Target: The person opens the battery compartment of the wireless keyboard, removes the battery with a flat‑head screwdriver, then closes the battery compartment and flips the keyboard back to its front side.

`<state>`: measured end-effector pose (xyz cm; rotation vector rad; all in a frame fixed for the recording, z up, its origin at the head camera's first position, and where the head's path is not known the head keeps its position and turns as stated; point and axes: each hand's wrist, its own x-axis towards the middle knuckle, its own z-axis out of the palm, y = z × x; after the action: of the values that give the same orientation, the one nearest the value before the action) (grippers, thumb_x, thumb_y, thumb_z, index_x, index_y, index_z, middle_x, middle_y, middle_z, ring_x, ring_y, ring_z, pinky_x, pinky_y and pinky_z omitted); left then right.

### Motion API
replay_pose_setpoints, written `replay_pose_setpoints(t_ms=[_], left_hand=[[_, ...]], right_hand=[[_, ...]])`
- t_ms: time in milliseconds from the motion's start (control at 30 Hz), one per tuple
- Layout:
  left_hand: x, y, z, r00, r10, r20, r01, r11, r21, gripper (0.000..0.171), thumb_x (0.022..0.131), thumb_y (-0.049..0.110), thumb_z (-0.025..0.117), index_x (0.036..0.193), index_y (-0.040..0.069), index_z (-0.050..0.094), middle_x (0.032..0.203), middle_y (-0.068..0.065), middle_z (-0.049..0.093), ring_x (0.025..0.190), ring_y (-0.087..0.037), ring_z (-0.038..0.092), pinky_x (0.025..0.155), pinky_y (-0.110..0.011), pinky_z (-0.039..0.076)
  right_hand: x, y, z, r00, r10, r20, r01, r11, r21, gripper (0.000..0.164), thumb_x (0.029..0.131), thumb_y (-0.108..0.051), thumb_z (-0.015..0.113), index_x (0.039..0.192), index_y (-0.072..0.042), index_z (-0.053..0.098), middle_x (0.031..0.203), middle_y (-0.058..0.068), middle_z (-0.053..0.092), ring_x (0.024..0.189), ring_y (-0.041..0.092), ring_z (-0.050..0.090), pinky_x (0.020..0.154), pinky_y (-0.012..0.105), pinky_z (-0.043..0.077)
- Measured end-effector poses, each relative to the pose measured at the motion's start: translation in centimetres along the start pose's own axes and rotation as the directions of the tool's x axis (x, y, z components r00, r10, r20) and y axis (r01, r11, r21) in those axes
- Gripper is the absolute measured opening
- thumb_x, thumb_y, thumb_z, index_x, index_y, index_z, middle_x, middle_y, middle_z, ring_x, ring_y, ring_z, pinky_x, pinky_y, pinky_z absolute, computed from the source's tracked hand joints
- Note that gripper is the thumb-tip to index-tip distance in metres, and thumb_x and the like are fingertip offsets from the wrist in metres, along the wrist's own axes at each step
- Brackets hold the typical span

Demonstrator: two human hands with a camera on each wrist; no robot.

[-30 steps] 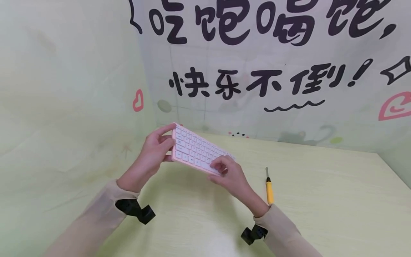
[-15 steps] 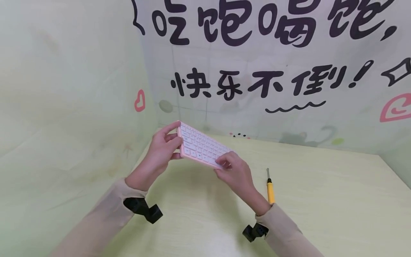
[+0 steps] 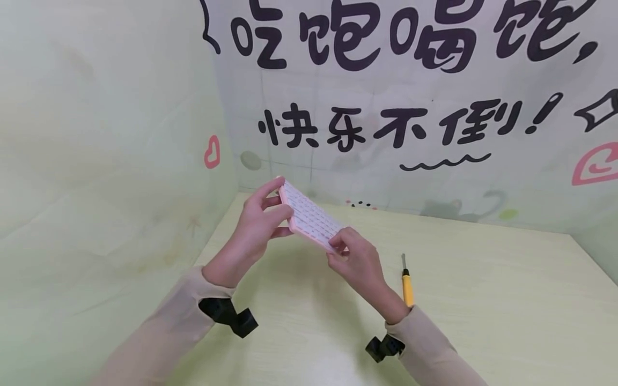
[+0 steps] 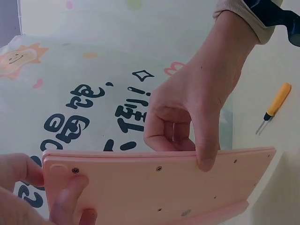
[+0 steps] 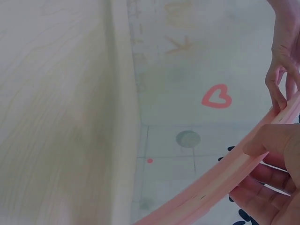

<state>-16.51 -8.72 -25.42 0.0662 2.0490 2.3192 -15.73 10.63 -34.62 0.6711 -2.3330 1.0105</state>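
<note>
A pink keyboard [image 3: 311,215] with white keys is held tilted in the air above the table, its left end higher. My left hand [image 3: 260,221] grips that left end, fingers spread along the short edge. My right hand [image 3: 356,258] pinches the near long edge toward the right end, with fingers curled over the keys. In the left wrist view the keyboard's pink underside [image 4: 136,183] shows several small screws, and the right thumb [image 4: 206,161] presses against it. The right wrist view has the keyboard [image 5: 201,187] nearly edge-on.
A screwdriver [image 3: 407,287] with a yellow handle lies on the pale wooden table [image 3: 492,289], just right of my right wrist. A printed cloth wall [image 3: 367,86] with large black characters stands behind, and another pale wall [image 3: 106,161] rises along the left side.
My left hand has moved right and slightly up with its end of the keyboard. The keyboard has turned, so its key face looks narrower. My right hand has shifted only slightly.
</note>
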Motion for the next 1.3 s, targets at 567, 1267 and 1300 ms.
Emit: replay_pose_setpoints(t_ms=[567,1267,1300], left_hand=[[-0.2,0.6,2.8,0.997,0.043,0.071,-0.042,0.999,-0.008,0.074,0.078,-0.008,0.055,0.143,0.019,0.032,0.124,-0.014,0.039,0.095,-0.028,0.055,0.073,-0.033,0.053],[0.0,1.5,6.6,0.994,0.106,0.023,-0.103,0.990,-0.098,0.070,0.078,-0.004,0.059,0.140,0.023,0.039,0.127,-0.007,0.039,0.102,-0.025,0.054,0.073,-0.034,0.052],[0.0,1.5,6.7,0.994,0.109,0.014,-0.107,0.989,-0.104,0.070,0.078,-0.004,0.059,0.139,0.023,0.039,0.126,-0.007,0.039,0.102,-0.025,0.054,0.073,-0.035,0.053]], right_hand=[[-0.1,0.3,-0.2,0.997,0.035,-0.066,-0.033,0.999,0.030,0.023,0.067,0.013,0.066,0.077,-0.004,0.055,0.077,0.004,0.056,0.067,0.012,0.056,0.054,0.018,0.050],[0.1,0.4,-1.0,0.981,0.011,-0.192,0.004,0.997,0.074,0.022,0.067,0.014,0.065,0.078,-0.001,0.054,0.074,0.007,0.056,0.069,0.017,0.058,0.052,0.021,0.051],[0.1,0.4,-1.1,0.981,0.012,-0.196,0.003,0.997,0.081,0.022,0.067,0.014,0.065,0.078,0.000,0.054,0.074,0.007,0.056,0.069,0.017,0.058,0.052,0.021,0.051]])
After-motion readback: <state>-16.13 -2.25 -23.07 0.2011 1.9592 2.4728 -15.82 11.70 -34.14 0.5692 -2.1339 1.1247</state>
